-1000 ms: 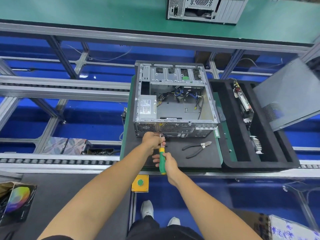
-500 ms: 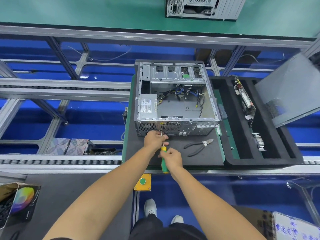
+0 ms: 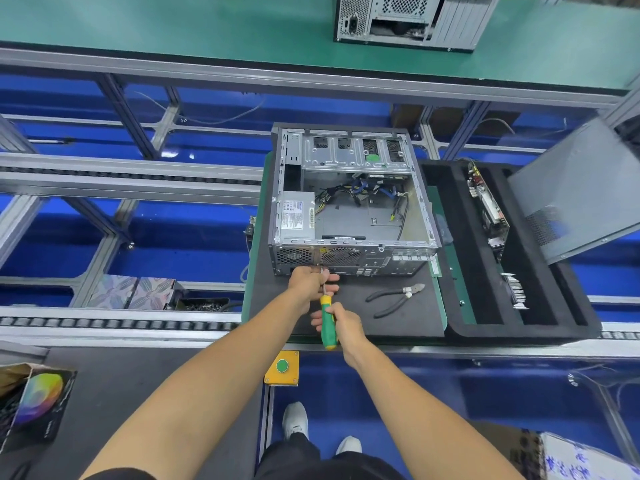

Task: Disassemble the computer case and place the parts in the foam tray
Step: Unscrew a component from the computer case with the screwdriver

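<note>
Gripping screwdriver [image 3: 327, 322], right hand [image 3: 343, 325]; left hand [image 3: 310, 282] pinching shaft.

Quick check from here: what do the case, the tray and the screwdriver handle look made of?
Computer case: bare sheet metal by its grey sheen, punched vents and folded edges. Foam tray: matte black foam, with thick soft-looking walls. Screwdriver handle: glossy green and yellow, probably plastic or rubber; shaft looks steel.

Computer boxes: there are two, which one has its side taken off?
The near computer case, the one the hands work on with the screwdriver. You can see wires inside it. The far case on the green bench shows only its back panel.
</note>
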Available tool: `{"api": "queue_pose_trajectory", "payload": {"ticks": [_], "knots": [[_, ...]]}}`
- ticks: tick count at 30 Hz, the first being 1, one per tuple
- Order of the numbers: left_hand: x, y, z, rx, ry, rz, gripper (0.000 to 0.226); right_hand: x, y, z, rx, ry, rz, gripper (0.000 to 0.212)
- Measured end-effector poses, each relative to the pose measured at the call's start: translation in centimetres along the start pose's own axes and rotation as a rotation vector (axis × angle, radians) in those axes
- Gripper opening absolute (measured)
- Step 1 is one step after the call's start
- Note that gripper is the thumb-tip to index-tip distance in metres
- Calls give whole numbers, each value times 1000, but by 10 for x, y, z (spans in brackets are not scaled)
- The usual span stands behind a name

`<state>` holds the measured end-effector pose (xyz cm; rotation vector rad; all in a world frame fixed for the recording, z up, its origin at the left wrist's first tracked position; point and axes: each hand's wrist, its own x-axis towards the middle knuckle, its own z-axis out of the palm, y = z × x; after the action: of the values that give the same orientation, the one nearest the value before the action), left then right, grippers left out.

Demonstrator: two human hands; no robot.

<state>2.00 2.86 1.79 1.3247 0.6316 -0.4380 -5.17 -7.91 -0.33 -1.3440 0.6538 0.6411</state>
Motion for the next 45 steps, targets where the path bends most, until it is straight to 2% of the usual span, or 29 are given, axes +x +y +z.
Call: {"api": "queue_pose_trajectory", "payload": {"ticks": [4, 8, 11, 15, 18, 21, 23, 25, 28, 33, 34, 36, 39, 42, 45], "knots": [[-3, -2, 4, -136, 19, -30, 11, 2, 0, 3, -16, 78, -24, 24], [-1, -6, 4, -184, 31, -20, 17, 1, 0, 4, -82, 163, -40, 14], [0, -12, 8, -165, 123, 13, 25, 3, -2, 10, -237, 268, -148, 32], [-1, -17, 13, -104, 206, 44, 24, 3, -3, 17, -405, 388, -194, 39], [0, -12, 14, -74, 206, 32, 20, 4, -1, 14, -360, 280, -149, 34], [3, -9, 12, -57, 177, 7, 16, -1, -3, 10, -198, 69, -42, 15], [4, -7, 11, -37, 164, 8, 13, -2, 1, 7, -53, -72, 83, 29], [6, -7, 10, -12, 152, 13, 12, -2, 6, 6, -13, -136, 122, 42], [6, -7, 7, -14, 117, 12, 13, -1, 7, 6, -13, -93, 99, 40], [3, -5, 7, -51, 82, 9, 18, 1, 3, 10, -89, 57, -1, 11], [3, -6, 7, -71, 72, 12, 17, 2, 2, 12, -157, 106, -60, 12], [0, -8, 9, -102, 74, 17, 10, 3, 1, 16, -330, 218, -169, 31], [1, -15, 7, 10, 158, 64, 15, 1, 2, 21, -522, 339, -199, 40], [2, -15, 5, 64, 200, 82, 22, 0, 2, 23, -554, 284, -175, 38], [2, -11, 4, 45, 185, 51, 23, -6, -2, 24, -342, 112, -110, 26]]}}
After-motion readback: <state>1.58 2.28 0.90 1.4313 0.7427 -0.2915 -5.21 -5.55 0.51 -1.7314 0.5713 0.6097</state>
